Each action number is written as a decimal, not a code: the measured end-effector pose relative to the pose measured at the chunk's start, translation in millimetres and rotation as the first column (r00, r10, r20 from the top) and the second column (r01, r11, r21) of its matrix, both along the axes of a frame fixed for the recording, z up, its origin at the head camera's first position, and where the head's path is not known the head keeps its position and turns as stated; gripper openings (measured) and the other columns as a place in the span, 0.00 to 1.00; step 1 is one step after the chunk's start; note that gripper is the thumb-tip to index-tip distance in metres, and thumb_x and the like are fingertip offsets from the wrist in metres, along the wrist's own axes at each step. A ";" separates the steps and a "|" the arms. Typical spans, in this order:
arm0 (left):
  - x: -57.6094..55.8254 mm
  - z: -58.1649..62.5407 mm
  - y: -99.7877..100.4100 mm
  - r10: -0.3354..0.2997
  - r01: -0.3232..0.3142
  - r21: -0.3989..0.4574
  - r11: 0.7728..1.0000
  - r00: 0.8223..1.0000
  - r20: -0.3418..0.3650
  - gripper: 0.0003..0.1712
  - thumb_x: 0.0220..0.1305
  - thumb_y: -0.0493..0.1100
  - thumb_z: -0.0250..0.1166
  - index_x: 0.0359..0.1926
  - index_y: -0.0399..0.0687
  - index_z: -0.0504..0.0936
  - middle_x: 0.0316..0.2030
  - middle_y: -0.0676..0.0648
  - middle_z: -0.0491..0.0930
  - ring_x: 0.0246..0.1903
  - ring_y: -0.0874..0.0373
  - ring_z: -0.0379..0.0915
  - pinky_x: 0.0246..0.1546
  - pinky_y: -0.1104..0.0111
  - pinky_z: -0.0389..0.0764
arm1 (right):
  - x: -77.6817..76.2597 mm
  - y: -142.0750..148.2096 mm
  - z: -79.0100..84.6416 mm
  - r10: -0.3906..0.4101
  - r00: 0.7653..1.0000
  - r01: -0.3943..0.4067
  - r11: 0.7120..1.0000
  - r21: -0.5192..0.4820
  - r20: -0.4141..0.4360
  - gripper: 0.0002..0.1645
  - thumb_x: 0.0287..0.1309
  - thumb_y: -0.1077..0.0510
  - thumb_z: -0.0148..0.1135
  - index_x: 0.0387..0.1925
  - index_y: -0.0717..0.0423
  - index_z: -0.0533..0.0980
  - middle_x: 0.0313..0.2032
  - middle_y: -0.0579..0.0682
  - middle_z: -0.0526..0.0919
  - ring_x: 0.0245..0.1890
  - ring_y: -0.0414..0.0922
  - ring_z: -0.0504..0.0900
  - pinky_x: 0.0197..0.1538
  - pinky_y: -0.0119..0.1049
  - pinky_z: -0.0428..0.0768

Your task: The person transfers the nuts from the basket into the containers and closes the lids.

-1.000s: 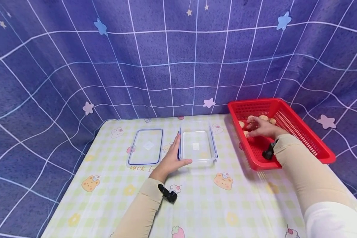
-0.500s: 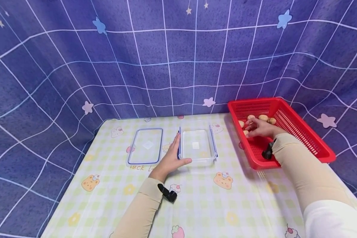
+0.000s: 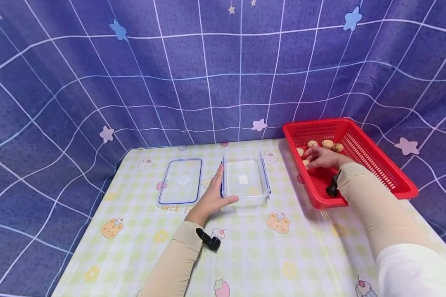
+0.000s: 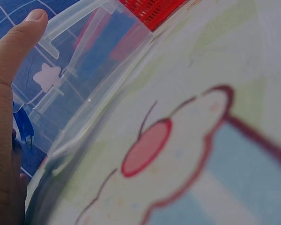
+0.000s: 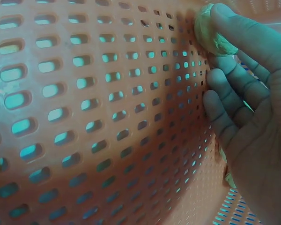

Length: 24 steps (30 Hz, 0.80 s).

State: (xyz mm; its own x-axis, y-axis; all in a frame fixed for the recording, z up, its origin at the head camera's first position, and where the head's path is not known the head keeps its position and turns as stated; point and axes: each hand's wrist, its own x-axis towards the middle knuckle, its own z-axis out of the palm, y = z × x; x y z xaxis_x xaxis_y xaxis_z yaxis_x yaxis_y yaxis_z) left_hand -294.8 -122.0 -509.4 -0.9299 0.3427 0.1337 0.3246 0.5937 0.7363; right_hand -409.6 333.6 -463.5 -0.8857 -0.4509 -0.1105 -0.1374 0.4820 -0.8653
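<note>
The right hand [image 3: 326, 159] reaches into the red basket [image 3: 380, 163] on the right of the counter [image 3: 252, 264], thumb and fingers closed around a small tan lump [image 5: 210, 35], perhaps a walnut, though the right wrist view has odd colours. The lump is beside the basket's left side wall. Four more tan lumps [image 3: 327, 144] show in the basket, three of them along its far end. The left hand [image 3: 212, 198] rests spread at the near left corner of a clear box [image 3: 250, 187], fingers straight along its left side, thumb along the front. A clear, blue-edged lid [image 3: 178, 185] lies flat left of the box.
</note>
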 end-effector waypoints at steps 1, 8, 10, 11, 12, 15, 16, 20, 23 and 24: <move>-0.1 0.3 0.1 0.000 0.000 0.000 1.000 1.000 -0.003 0.72 0.54 0.63 0.75 0.81 0.63 0.29 0.80 0.58 0.29 0.79 0.49 0.31 0.77 0.50 0.38 | -0.3 -0.1 1.1 0.002 1.000 -0.001 1.000 0.028 -0.007 0.27 0.54 0.72 0.69 0.53 0.76 0.68 0.41 0.63 0.79 0.36 0.39 0.77 0.37 0.27 0.79; 1.4 2.4 1.3 0.005 -0.005 0.008 1.000 1.000 -0.009 0.72 0.54 0.61 0.75 0.81 0.61 0.30 0.81 0.56 0.30 0.79 0.47 0.32 0.76 0.48 0.40 | 0.8 -3.0 7.7 0.011 0.999 -0.003 0.976 0.219 -0.037 0.19 0.57 0.65 0.70 0.45 0.74 0.74 0.36 0.55 0.80 0.33 0.37 0.74 0.36 0.27 0.74; 1.6 2.3 1.5 0.007 -0.007 0.009 1.000 1.000 -0.006 0.72 0.54 0.61 0.76 0.81 0.62 0.30 0.81 0.56 0.30 0.79 0.46 0.33 0.76 0.47 0.40 | 1.8 -3.8 8.6 0.012 0.999 -0.004 0.974 0.226 -0.033 0.19 0.57 0.65 0.70 0.46 0.73 0.74 0.37 0.55 0.80 0.33 0.38 0.74 0.37 0.28 0.74; 1.5 1.9 1.5 0.006 -0.006 0.010 1.000 1.000 -0.006 0.72 0.54 0.60 0.76 0.81 0.61 0.30 0.81 0.56 0.30 0.79 0.46 0.33 0.76 0.47 0.40 | 2.1 -4.4 8.9 0.015 0.999 -0.006 0.973 0.232 -0.036 0.20 0.58 0.64 0.70 0.46 0.73 0.74 0.37 0.55 0.80 0.34 0.38 0.74 0.37 0.28 0.73; 1.2 1.5 1.5 0.004 -0.004 0.013 1.000 1.000 -0.007 0.72 0.55 0.60 0.76 0.81 0.61 0.30 0.81 0.56 0.31 0.79 0.46 0.33 0.76 0.47 0.40 | 2.6 -4.8 9.3 0.020 0.999 -0.010 0.972 0.236 -0.040 0.20 0.57 0.64 0.70 0.46 0.73 0.74 0.37 0.55 0.80 0.34 0.38 0.74 0.37 0.28 0.73; 0.2 -0.3 1.2 0.001 -0.001 0.020 1.000 1.000 -0.003 0.72 0.55 0.61 0.75 0.81 0.62 0.30 0.81 0.56 0.31 0.79 0.46 0.32 0.76 0.47 0.40 | 3.6 -5.8 9.8 0.041 0.998 -0.026 0.971 0.239 -0.057 0.21 0.56 0.65 0.70 0.48 0.73 0.74 0.39 0.57 0.80 0.35 0.39 0.74 0.38 0.28 0.73; -0.2 -0.9 1.0 -0.001 0.001 0.021 1.000 1.000 -0.001 0.72 0.55 0.61 0.75 0.81 0.62 0.30 0.81 0.56 0.31 0.79 0.47 0.32 0.76 0.48 0.39 | 3.9 -6.0 9.9 0.049 0.997 -0.032 0.970 0.239 -0.067 0.21 0.56 0.65 0.71 0.48 0.73 0.75 0.39 0.58 0.80 0.36 0.39 0.74 0.38 0.28 0.74; -0.9 -2.0 0.2 -0.009 0.009 0.028 1.000 1.000 0.003 0.72 0.54 0.63 0.74 0.81 0.63 0.30 0.81 0.56 0.31 0.79 0.48 0.31 0.77 0.50 0.38 | 3.8 -7.0 10.2 0.082 0.991 -0.055 0.969 0.243 -0.106 0.21 0.53 0.66 0.72 0.46 0.72 0.76 0.40 0.60 0.81 0.37 0.41 0.74 0.40 0.27 0.73; -0.6 -1.2 -0.1 -0.011 0.011 0.030 0.999 1.000 0.003 0.72 0.54 0.64 0.74 0.81 0.63 0.30 0.81 0.56 0.31 0.79 0.46 0.31 0.77 0.49 0.38 | 3.1 -7.8 11.2 0.085 0.990 -0.055 0.967 0.251 -0.110 0.19 0.53 0.65 0.73 0.44 0.70 0.76 0.40 0.59 0.80 0.38 0.43 0.74 0.40 0.28 0.72; -0.6 -1.1 -0.1 -0.011 0.011 0.029 1.000 1.000 0.001 0.72 0.54 0.64 0.74 0.81 0.62 0.30 0.81 0.55 0.31 0.79 0.45 0.31 0.76 0.49 0.38 | 2.8 -7.9 11.2 0.081 0.991 -0.052 0.966 0.252 -0.107 0.19 0.53 0.65 0.73 0.44 0.70 0.76 0.39 0.59 0.80 0.38 0.43 0.73 0.40 0.28 0.72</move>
State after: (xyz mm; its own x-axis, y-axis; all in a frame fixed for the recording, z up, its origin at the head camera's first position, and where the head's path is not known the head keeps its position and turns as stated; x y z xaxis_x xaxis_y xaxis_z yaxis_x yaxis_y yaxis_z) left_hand -295.4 -122.1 -510.5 -0.9265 0.3484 0.1423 0.3295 0.5683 0.7540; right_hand -406.9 325.7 -452.3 -0.8679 -0.4808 -0.1247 -0.2688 0.6657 -0.6961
